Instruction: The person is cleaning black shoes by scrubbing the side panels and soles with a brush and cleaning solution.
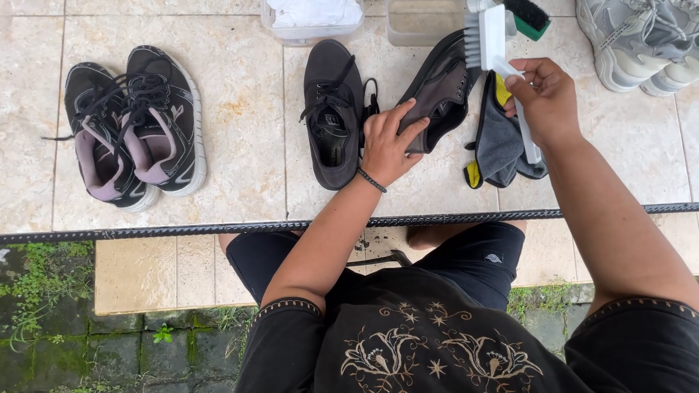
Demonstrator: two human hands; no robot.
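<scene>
Desk (240, 182): tiled top, dark front edge running across; bare tile between the shoe groups.
Grey shoe (437, 91): tipped on its side, long axis slanting from near centre up toward the far right, beside its upright mate (331, 109).
Left hand (386, 145): fingers spread, pressed on the grey shoe's heel end, forearm slanting up from lower left.
Right hand (546, 98): fingers curled around a white brush (491, 44), bristles at the shoe's far end.
Grey-yellow cloth (499, 145): just right of the shoe.
Black-pink pair (135, 127): well left.
Pale sneakers (641, 44): far right corner.
</scene>
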